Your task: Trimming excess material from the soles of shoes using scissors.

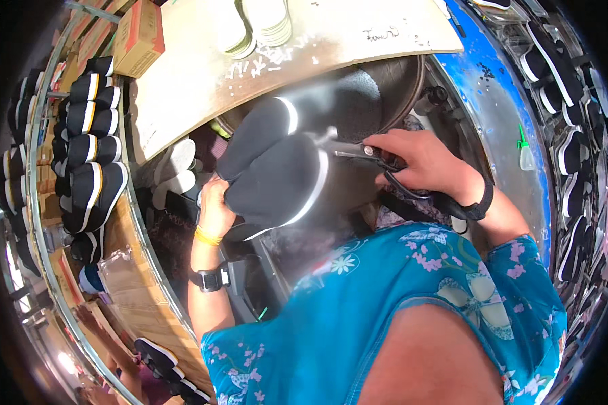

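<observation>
My left hand [215,202] grips a pair of black shoes at their near-left ends. One black shoe [277,179] lies over part of the other black shoe [253,128]. A white sole edge curves along the right side of each. Closed around the handles of dark metal scissors [361,151] is my right hand [429,162]. Their blades point left, and the tips reach the white edge of the nearer shoe. Small whitish bits show at the tips, too blurred to make out. Whether the blades are spread or together I cannot tell.
A pale worktable [331,40] with stacked insoles [270,27] and white scraps stands ahead. Behind the shoes is a dark round tub [412,88]. Racks of black shoes [91,138] line the left. A blue-edged metal table [513,135] with a small bottle [525,155] is at the right.
</observation>
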`<state>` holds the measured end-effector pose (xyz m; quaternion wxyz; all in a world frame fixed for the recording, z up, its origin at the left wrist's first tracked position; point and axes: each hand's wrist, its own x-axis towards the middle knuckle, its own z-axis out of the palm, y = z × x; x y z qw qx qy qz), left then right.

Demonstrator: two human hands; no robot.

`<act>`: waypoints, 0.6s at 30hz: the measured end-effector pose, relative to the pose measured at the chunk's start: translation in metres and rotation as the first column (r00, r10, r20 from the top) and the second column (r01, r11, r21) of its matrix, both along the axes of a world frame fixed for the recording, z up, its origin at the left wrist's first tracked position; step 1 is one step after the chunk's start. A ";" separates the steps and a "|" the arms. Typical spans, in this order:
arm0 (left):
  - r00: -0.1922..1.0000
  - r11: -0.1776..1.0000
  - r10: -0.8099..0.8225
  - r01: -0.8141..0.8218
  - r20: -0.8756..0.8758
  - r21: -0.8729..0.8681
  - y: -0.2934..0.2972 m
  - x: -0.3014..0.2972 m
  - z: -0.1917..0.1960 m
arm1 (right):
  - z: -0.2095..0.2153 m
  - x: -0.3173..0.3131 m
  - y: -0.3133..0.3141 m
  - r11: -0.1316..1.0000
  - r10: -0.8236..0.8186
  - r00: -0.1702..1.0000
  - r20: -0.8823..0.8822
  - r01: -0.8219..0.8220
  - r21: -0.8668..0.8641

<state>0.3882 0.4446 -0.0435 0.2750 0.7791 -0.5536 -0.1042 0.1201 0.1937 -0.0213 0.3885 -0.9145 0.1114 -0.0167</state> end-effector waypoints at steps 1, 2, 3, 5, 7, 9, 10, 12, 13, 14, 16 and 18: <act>1.000 1.000 0.000 0.000 0.004 0.001 0.001 0.002 -0.002 | -0.004 -0.001 0.000 1.000 0.000 1.000 0.004 0.000 0.001; 0.989 0.992 0.028 -0.045 0.144 0.115 0.003 0.004 -0.009 | -0.012 -0.004 0.001 0.999 -0.042 0.998 0.045 0.043 -0.007; 0.959 0.969 0.042 -0.108 0.282 0.222 0.008 0.005 -0.018 | -0.019 -0.008 0.001 0.997 -0.080 0.993 0.084 0.082 -0.013; 0.976 0.983 0.176 -0.169 -0.127 0.067 0.016 0.006 -0.040 | -0.029 -0.015 0.000 0.996 -0.077 0.997 0.021 0.078 -0.031; 0.192 0.880 0.255 -0.452 -0.948 0.145 0.016 0.005 -0.039 | -0.027 -0.012 0.004 0.996 -0.074 0.996 -0.039 0.073 -0.043; 0.199 0.873 0.251 -0.469 -0.947 0.132 0.026 0.010 -0.037 | -0.007 -0.002 0.015 0.984 -0.116 0.969 -0.217 0.142 0.107; 0.207 0.881 0.235 -0.458 -0.950 0.118 0.041 -0.008 -0.034 | -0.010 0.001 0.017 0.982 -0.132 0.968 -0.212 0.157 0.106; 0.222 0.888 0.203 -0.453 -0.954 0.084 0.046 -0.021 -0.033 | -0.016 0.007 0.027 0.998 -0.060 0.996 0.068 0.061 0.001; 0.225 0.887 0.188 -0.456 -0.956 0.067 0.040 -0.027 -0.035 | -0.012 0.014 0.032 0.998 -0.035 0.998 0.047 0.038 -0.052; 0.228 0.887 0.171 -0.460 -0.958 0.049 0.033 -0.031 -0.037 | -0.009 0.020 0.035 0.998 -0.033 0.998 0.051 0.036 -0.057; 0.231 0.885 0.142 -0.465 -0.963 0.019 0.023 -0.027 -0.039 | -0.005 0.026 0.040 0.988 -0.001 0.996 0.089 0.014 -0.152; 0.234 0.882 0.115 -0.471 -0.965 -0.010 0.024 -0.032 -0.039 | -0.001 0.029 0.042 0.986 0.010 0.996 0.085 0.004 -0.166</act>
